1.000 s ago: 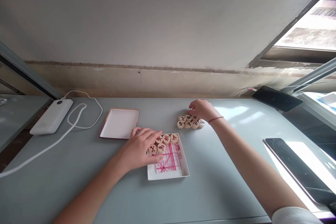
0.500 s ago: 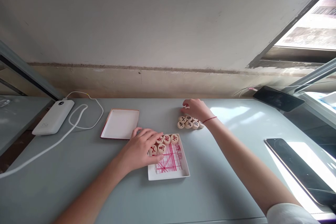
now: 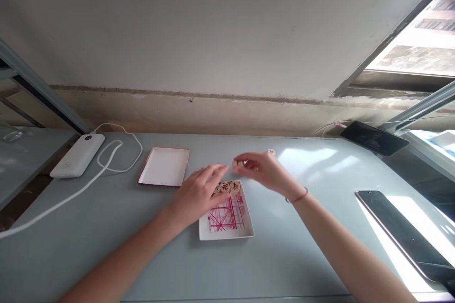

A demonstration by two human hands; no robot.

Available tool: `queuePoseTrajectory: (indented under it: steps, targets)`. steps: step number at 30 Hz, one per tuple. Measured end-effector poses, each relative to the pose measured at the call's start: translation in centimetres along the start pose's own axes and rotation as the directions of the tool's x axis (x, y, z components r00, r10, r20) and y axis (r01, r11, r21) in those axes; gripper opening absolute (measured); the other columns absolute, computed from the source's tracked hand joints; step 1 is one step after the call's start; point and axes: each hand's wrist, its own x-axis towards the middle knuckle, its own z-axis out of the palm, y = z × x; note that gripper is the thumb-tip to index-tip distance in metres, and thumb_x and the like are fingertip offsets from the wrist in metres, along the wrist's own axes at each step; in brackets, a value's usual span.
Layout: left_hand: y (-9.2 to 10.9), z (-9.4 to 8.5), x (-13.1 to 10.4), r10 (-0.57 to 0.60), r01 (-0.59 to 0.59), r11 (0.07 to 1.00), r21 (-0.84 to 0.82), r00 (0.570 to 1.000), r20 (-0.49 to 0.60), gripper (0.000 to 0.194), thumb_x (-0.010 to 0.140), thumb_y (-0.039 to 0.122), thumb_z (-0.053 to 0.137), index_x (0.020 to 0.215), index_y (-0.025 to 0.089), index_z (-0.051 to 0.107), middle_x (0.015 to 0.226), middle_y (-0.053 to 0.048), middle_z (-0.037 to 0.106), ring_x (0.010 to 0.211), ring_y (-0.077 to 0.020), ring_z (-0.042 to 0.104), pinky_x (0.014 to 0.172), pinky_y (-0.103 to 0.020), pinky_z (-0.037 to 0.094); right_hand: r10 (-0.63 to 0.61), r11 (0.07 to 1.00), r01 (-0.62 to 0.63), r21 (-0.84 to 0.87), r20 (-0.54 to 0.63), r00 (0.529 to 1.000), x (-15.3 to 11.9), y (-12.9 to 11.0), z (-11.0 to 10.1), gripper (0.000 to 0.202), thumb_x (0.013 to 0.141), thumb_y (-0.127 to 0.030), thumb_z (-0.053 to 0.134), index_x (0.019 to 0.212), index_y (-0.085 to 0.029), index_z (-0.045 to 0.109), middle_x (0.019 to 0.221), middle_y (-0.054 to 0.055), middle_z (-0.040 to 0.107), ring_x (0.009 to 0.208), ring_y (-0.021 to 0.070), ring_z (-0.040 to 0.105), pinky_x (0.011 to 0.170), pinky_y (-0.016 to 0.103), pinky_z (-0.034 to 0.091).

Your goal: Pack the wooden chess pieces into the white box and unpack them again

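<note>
A white box tray [image 3: 227,236] holds a folded sheet with red lines [image 3: 227,215] and round wooden pieces with red characters [image 3: 225,186] along its far edge. My left hand [image 3: 202,194] lies over the tray's left side with fingers apart, hiding some of the pieces. Just beyond the tray's far right corner is my right hand [image 3: 259,168], its fingers closed around pale wooden pieces [image 3: 240,164]. One round piece [image 3: 271,151] lies alone on the table behind my right hand.
The box lid [image 3: 164,166] lies open side up on the left. A white power bank [image 3: 78,155] with a cable [image 3: 85,182] is farther left. Two dark phones [image 3: 401,232] [image 3: 375,138] lie at the right, near a window.
My right hand has moved left and nearer the tray, now holding pieces. The group of wooden pieces on the table is no longer seen there; a single piece shows behind the hand.
</note>
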Motion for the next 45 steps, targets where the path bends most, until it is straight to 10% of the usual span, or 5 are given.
queuePoseTrajectory:
  steps: [14, 32, 40, 45]
  targets:
    - [1.9, 2.3, -0.5, -0.022, 0.015, 0.993, -0.119, 0.998, -0.057, 0.020, 0.084, 0.012, 0.054, 0.102, 0.021, 0.054, 0.098, -0.003, 0.064, 0.087, -0.0175, 0.063, 0.080, -0.034, 0.050, 0.027, 0.910, -0.105, 0.400, 0.197, 0.980, -3.7, 1.2, 3.0, 0.032, 0.079, -0.046, 0.066, 0.092, -0.017, 0.067, 0.079, 0.004, 0.067, 0.064, 0.0113, 0.054, 0.055, 0.023, 0.044]
    - [1.0, 2.5, -1.4, 0.205, -0.207, 0.978, 0.004, 0.972, 0.113, 0.003, 0.090, 0.024, 0.059, 0.087, 0.022, 0.059, 0.090, 0.005, 0.071, 0.102, -0.0175, 0.054, 0.086, -0.037, 0.028, -0.025, 0.965, -0.019, 0.263, 0.162, 0.986, -4.3, 0.7, 2.6, 0.017, 0.083, -0.035, 0.060, 0.093, -0.022, 0.066, 0.097, 0.004, 0.064, 0.070, 0.0109, 0.059, 0.062, 0.024, 0.055]
    - [1.1, 2.3, -1.2, 0.029, -0.039, 0.994, 0.101, 0.995, 0.098, 0.002, 0.083, 0.020, 0.059, 0.085, 0.020, 0.058, 0.106, -0.005, 0.064, 0.098, -0.0218, 0.055, 0.083, -0.038, 0.039, -0.198, 0.980, 0.190, 0.061, 0.151, 0.969, -4.8, 0.4, 2.6, 0.021, 0.081, -0.013, 0.053, 0.097, -0.023, 0.061, 0.096, 0.003, 0.060, 0.070, 0.0109, 0.059, 0.062, 0.025, 0.055]
    - [0.7, 2.3, -1.2, -0.067, 0.063, 0.998, 0.028, 0.987, 0.148, 0.041, 0.075, 0.026, 0.065, 0.114, 0.020, 0.053, 0.123, -0.009, 0.058, 0.112, -0.0260, 0.053, 0.093, -0.041, 0.041, -0.314, 0.925, 0.333, -0.183, 0.126, 0.941, -5.0, 0.7, 4.0, 0.006, 0.086, -0.020, 0.056, 0.092, -0.021, 0.058, 0.096, 0.005, 0.062, 0.072, 0.0139, 0.059, 0.061, 0.027, 0.050]
